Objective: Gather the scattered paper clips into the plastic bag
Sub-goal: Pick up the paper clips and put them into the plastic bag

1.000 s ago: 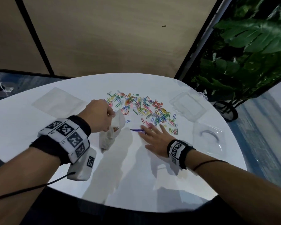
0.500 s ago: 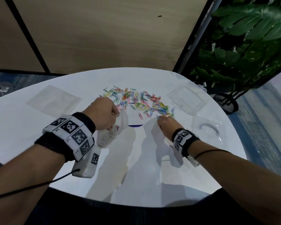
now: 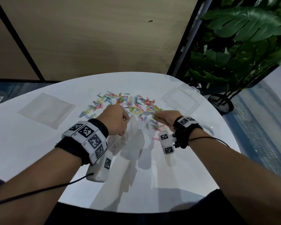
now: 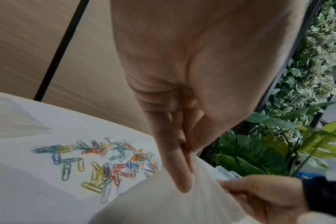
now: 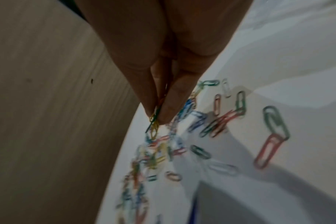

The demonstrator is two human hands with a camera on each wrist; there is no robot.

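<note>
Several coloured paper clips (image 3: 128, 104) lie scattered across the middle of the round white table (image 3: 39, 151). My left hand (image 3: 115, 119) pinches the rim of a clear plastic bag (image 3: 128, 133), held up just in front of the pile; the left wrist view shows fingers (image 4: 175, 166) pressed on the bag's film (image 4: 163, 204). My right hand (image 3: 165, 118) hovers above the pile's right end. It pinches a small bunch of yellow and green clips (image 5: 153, 122) between thumb and fingertips, lifted off the table.
A flat clear bag (image 3: 45, 109) lies at the table's left. A clear plastic box (image 3: 180, 99) and a clear lid (image 3: 208, 127) sit at the right edge. A potted plant (image 3: 234, 51) stands beyond the table on the right. A wood-panelled wall rises behind.
My right hand went from lying flat on the table to pinching clips at the pile's right end and lifting them. The left hand has kept the bag raised.
</note>
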